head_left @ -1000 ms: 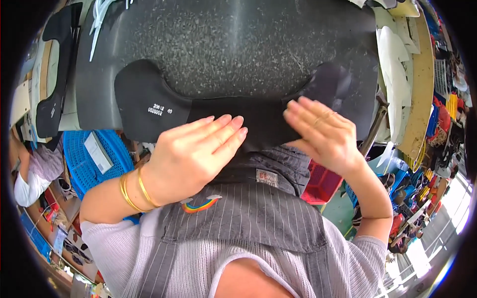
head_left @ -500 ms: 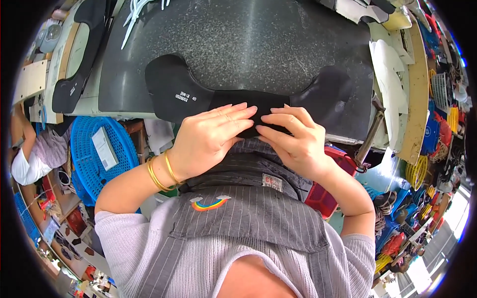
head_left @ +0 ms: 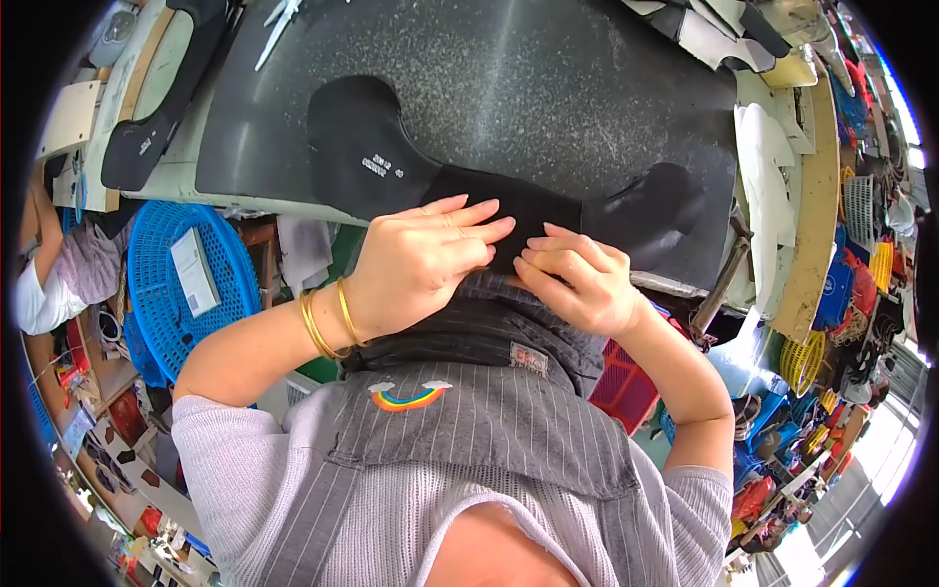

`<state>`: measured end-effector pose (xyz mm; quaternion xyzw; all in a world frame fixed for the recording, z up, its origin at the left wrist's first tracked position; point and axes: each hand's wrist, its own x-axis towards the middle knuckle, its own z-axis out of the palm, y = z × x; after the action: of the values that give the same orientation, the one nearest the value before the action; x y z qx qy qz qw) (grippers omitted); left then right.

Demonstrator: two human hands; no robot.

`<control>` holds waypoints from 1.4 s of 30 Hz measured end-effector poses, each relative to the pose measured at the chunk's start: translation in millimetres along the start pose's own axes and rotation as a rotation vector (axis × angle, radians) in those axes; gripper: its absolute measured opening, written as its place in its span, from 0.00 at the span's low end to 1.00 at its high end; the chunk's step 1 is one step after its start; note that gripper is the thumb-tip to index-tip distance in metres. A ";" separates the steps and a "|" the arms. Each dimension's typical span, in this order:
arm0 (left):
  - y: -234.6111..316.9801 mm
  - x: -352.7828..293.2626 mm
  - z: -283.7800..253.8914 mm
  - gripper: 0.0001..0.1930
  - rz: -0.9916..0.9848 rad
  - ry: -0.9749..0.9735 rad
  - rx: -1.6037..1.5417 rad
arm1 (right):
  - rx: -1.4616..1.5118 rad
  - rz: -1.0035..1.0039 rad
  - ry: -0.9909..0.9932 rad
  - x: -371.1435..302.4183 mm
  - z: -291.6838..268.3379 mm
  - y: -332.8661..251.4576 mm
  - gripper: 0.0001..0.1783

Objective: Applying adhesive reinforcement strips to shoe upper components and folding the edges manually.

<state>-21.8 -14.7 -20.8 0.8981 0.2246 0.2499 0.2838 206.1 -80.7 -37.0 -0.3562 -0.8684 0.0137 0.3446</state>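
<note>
A black shoe-upper piece [head_left: 357,147] with two broad curved lobes and a narrower middle strip lies over the near edge of the dark slab. White print marks its left lobe. My left hand [head_left: 421,249], with gold bangles at the wrist, has its fingers stretched across the middle strip, its thumb mostly hidden at the near edge. My right hand [head_left: 582,284] closes on the same edge farther right, fingers bent. The fingertips of both hands are close together but apart. What lies beneath the fingers is hidden.
White cut strips [head_left: 279,27] lie at the slab's far left. Another black piece [head_left: 137,147] rests on the left ledge. A blue basket [head_left: 147,293] stands below left, a red basket [head_left: 626,386] below right. A metal hammer-like tool [head_left: 726,274] sits by the right edge.
The black piece has turned a little clockwise, its left lobe farther away and its right lobe nearer. My right hand has shifted slightly nearer with it, its fingers more bent.
</note>
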 end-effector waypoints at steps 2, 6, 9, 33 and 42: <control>0.8 2.4 -3.8 0.04 -0.028 -0.022 -0.056 | -0.019 -0.016 -0.048 2.2 -3.3 2.2 0.12; 0.0 8.3 -6.5 0.03 -0.105 -0.019 -0.158 | -0.069 0.035 -0.093 5.1 -4.3 5.8 0.18; -2.0 3.3 2.7 0.04 -0.148 0.081 -0.188 | -0.045 0.066 -0.093 9.5 -4.1 0.9 0.17; -46.4 -36.5 -43.3 0.14 -0.006 -0.025 -0.037 | -0.103 0.016 0.031 21.3 22.9 -15.1 0.07; -11.5 -10.8 2.1 0.16 0.178 0.001 0.413 | 0.042 0.113 -0.031 15.7 6.1 -7.9 0.13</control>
<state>-32.0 -12.9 -32.9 0.9533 0.1911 0.2231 0.0707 189.6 -75.3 -30.2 -0.3973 -0.8516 0.0570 0.3372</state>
